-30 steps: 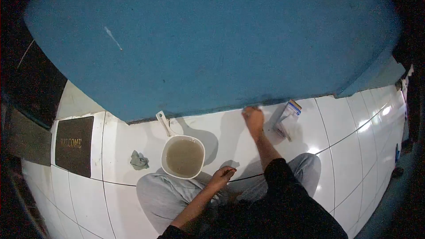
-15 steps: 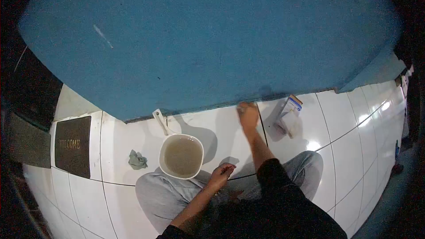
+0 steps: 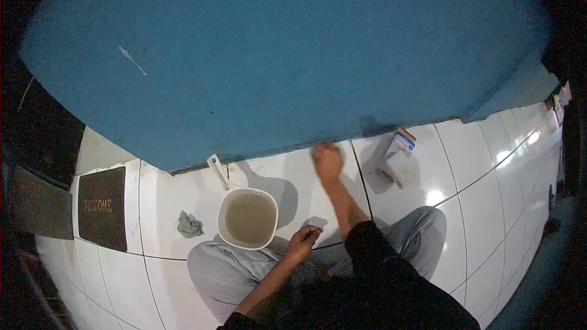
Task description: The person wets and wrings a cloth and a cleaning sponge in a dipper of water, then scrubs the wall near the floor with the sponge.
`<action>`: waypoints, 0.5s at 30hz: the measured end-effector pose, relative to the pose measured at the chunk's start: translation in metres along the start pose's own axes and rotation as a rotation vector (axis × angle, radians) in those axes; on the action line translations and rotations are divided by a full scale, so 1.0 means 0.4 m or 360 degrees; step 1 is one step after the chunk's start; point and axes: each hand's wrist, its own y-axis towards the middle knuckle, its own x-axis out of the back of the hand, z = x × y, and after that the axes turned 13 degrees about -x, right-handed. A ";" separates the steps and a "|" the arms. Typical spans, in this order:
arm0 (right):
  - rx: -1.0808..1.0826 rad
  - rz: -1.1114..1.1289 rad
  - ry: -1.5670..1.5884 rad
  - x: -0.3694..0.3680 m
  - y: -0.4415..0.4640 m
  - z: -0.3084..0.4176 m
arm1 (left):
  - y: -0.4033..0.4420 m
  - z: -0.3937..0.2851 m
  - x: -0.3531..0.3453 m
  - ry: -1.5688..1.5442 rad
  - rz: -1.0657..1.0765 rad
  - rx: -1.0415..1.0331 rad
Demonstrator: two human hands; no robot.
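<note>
Dipper (image 3: 222, 215): white, upright on the tiled floor (image 3: 312, 198), just in front of our left knee, its handle slanting toward the wall; we see cloudy water (image 3: 249, 217) in it.
Right hand (image 3: 328, 160): beyond the dipper and to its right, down at the foot of the wall; we see its fingers curled in, a little blurred, and cannot tell whether they hold something or touch the wall.
Left hand (image 3: 304, 238): just to the right of the dipper, nearer to us; the fingers bend inward, and we cannot tell whether they are clamped on anything.
Wall (image 3: 275, 55): blue, rising beyond the dipper, with dark marks along its base.
Box (image 3: 403, 140): well to the right of the dipper, blue and yellow printing on it, a pale block (image 3: 398, 168) close against its near side.
Cloth (image 3: 190, 225): grey-green, crumpled, near the dipper on its left.
Mat (image 3: 103, 208): dark, lettered WELCOME, well left of the dipper.
</note>
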 end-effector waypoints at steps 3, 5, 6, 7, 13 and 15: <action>0.0096 -0.0031 0.0163 0.053 -0.035 0.050 | -0.008 -0.011 0.006 0.0005 -0.0007 0.0051; 0.0050 -0.0037 0.0137 0.047 0.003 -0.002 | -0.012 -0.026 0.011 0.0083 -0.0018 -0.0043; 0.0005 -0.0042 0.0095 0.046 0.023 -0.037 | -0.016 -0.029 0.012 0.0148 -0.0025 -0.0136; -0.0079 -0.0018 0.0225 0.075 0.033 -0.055 | -0.016 -0.021 0.014 0.0150 -0.0035 -0.0138; -0.0160 -0.0330 0.0273 0.031 0.020 -0.015 | 0.003 0.013 -0.003 -0.0061 -0.0023 0.0009; -0.0090 -0.0258 0.0317 0.045 -0.011 0.032 | 0.001 0.021 -0.006 -0.0011 -0.0016 -0.0185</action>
